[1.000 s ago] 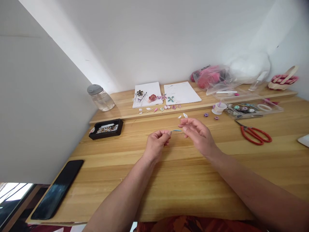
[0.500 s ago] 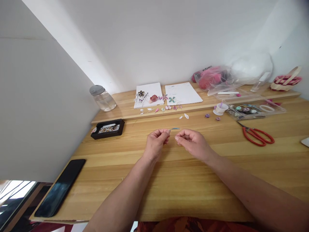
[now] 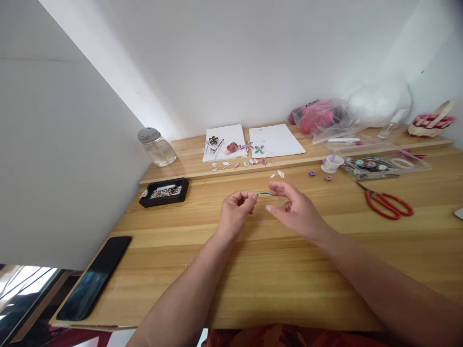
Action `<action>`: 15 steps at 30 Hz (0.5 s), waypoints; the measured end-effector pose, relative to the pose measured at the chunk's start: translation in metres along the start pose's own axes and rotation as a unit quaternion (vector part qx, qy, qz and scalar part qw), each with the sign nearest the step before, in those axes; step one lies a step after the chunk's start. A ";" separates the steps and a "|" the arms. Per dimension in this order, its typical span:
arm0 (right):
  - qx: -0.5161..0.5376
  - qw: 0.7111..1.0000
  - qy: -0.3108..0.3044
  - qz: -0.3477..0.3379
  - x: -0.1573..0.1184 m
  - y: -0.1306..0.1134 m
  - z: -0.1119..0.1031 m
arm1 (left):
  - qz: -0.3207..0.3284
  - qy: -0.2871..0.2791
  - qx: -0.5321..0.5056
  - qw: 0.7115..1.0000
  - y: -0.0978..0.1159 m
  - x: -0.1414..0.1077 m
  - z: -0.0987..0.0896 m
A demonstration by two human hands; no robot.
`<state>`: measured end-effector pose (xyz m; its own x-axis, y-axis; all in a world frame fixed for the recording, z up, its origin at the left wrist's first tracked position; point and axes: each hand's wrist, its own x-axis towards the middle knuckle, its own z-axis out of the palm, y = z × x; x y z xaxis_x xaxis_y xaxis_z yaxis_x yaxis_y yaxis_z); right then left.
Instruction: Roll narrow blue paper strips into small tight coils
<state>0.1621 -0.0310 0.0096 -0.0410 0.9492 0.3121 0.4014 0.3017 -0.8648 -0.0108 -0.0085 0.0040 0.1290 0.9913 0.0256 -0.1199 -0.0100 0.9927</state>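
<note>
Between the left hand's thumb and forefinger, a slim blue strip (image 3: 266, 193) is pinched by its near end, held above the desk (image 3: 275, 274) and pointing rightward. That left hand (image 3: 235, 214) is narrowed to a tight grip. The right hand (image 3: 294, 212) is spread, its thumb well apart from its forefinger, with the fingertips beside the strip's free end; whether they touch it, or hold some fine thread, is too small to tell.

The strip looks like a single piece, joined to no flower that shows, so its part of the work seems unfinished. Just beyond the hands, two white leaf-shaped pieces (image 3: 280, 174) lie loose on the wood. Farther back, a row of small petals (image 3: 246, 164) sits along the ledge, apparently separate and not assembled.

Behind that row, whole blooms appear complete: a green flower (image 3: 259, 150), a pinkish-purple flower (image 3: 247, 146), a red flower (image 3: 232, 147) and a dark flower (image 3: 213, 140), on or just beside the sheets of paper (image 3: 282, 137).

Out to the right, red-handled cutters (image 3: 389, 203) lie on the desk, in neither hand, near a clear box of supplies (image 3: 421, 166). Off to the left stands a black tray of beads (image 3: 164, 202).
</note>
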 end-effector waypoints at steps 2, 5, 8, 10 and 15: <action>0.076 0.997 0.028 -0.006 0.002 -0.003 -0.001 | 0.008 -0.002 0.016 1.000 0.000 -0.001 0.001; 0.177 0.983 0.036 -0.017 0.001 -0.007 0.002 | 0.019 -0.007 0.019 1.000 -0.001 -0.004 0.005; 0.240 0.970 0.014 0.046 -0.003 -0.009 0.010 | 0.032 -0.008 0.009 0.999 -0.004 -0.006 0.008; 0.270 0.956 0.001 0.114 -0.006 -0.010 0.016 | 0.038 -0.006 0.005 0.999 -0.005 -0.006 0.010; 0.299 0.940 0.007 0.166 -0.010 -0.014 0.023 | 0.027 -0.013 0.005 1.000 -0.005 -0.006 0.011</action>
<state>0.1357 -0.0427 0.0091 0.0089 0.9999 -0.0125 -0.1951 -0.0105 -0.9807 0.0001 -0.0161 0.0003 0.1485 0.9855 0.0817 -0.1180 -0.0644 0.9909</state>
